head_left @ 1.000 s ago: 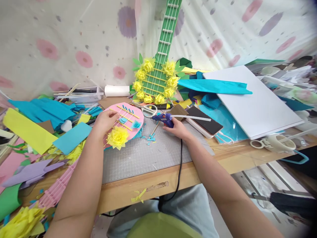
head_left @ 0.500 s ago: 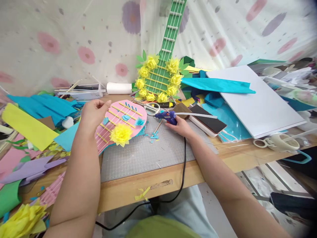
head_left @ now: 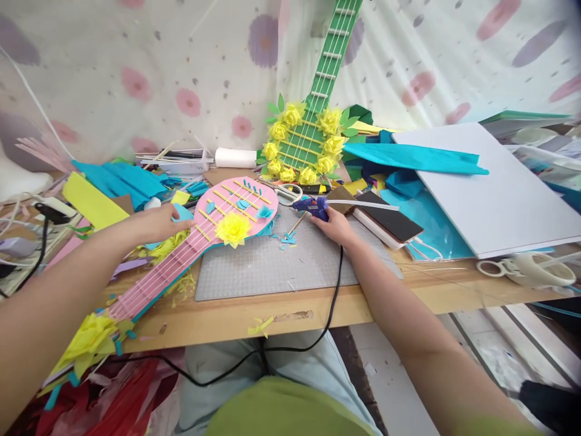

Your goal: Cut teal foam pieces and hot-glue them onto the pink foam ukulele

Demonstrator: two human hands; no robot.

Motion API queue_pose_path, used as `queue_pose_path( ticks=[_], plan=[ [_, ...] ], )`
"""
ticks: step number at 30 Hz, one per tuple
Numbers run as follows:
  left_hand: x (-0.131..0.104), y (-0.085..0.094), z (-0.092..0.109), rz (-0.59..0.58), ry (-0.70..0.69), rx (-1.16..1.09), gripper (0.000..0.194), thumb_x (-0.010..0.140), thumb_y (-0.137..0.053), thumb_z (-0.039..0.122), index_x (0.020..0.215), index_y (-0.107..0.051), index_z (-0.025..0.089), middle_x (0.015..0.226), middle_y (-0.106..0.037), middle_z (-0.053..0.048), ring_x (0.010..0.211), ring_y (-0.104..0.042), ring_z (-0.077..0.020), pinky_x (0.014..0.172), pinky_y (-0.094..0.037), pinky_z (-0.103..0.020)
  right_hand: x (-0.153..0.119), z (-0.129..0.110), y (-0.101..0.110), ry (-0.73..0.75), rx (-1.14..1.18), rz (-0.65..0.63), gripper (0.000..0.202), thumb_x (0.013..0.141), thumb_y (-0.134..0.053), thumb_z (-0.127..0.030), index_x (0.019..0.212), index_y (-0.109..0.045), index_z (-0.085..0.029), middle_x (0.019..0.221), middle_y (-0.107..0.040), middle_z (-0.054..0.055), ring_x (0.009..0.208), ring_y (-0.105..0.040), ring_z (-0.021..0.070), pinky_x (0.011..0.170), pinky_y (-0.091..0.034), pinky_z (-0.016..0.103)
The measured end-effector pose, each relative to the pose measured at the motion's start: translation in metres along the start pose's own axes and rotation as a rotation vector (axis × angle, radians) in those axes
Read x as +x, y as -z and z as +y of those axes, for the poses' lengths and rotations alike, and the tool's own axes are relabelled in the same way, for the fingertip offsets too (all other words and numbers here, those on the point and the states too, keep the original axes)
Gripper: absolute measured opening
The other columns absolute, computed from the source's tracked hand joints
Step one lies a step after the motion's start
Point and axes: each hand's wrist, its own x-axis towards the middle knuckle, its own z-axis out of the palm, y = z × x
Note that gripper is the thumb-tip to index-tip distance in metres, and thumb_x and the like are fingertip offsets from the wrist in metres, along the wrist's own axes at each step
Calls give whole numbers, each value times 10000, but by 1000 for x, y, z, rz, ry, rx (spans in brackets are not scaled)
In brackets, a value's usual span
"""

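My right hand (head_left: 334, 226) is wrapped round a purple-blue hot glue gun (head_left: 313, 208), its nozzle pointing left and a white glue stick (head_left: 363, 203) jutting from the back. A pink paper guitar (head_left: 218, 203) lies slantwise, its body partly over the grey cutting mat (head_left: 254, 272) and its neck running to the lower left. White strings, yellow strips, blue petals and one large yellow paper flower (head_left: 233, 229) decorate it. At the body's left edge is my left hand (head_left: 154, 223), thumb and forefinger apart, in front of a light-blue paper piece (head_left: 183, 212).
Behind stands a green guitar (head_left: 297, 142) ringed with yellow flowers. White scissors (head_left: 289, 194), a phone (head_left: 390, 217) and a large white board (head_left: 490, 188) lie right of the pink guitar. Coloured paper scraps crowd the left. The glue gun's black cable (head_left: 336, 297) hangs over the table edge.
My left hand has moved down and left from above the pink guitar to its left edge, uncovering the neck. The view has shifted left. My right hand keeps hold of the glue gun.
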Motion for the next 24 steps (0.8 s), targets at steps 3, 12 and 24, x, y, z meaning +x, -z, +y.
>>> queue_pose_path(
  ticks=[3,12,24],
  plan=[
    [-3,-19,-19,-100,-54,-81,610,588,-634,682,885,-596,150,968,-677,-120,837,-633,-254,621,-430,-267,0,1,1,-41,157,60,331,731,-601,-445,906,-595,-164,877,-669,95,829,-612,236,748,-470,353],
    [-28,-37,-1,-108,-79,34,906,449,-663,671,1111,-542,65,994,-664,-237,842,-648,-357,593,-432,-329,-14,-31,10,-93,1099,-14,467,581,-693,-509,889,-483,-229,832,-610,-17,585,-532,70,523,-428,207],
    [-69,-35,98,-62,-184,10,1111,654,-551,578,1437,-86,-58,837,-694,-234,850,-655,-383,650,-449,-369,-9,-64,41,52,975,-61,395,627,-697,-492,832,-498,-221,909,-676,32,614,-579,89,529,-462,224]
  ],
)
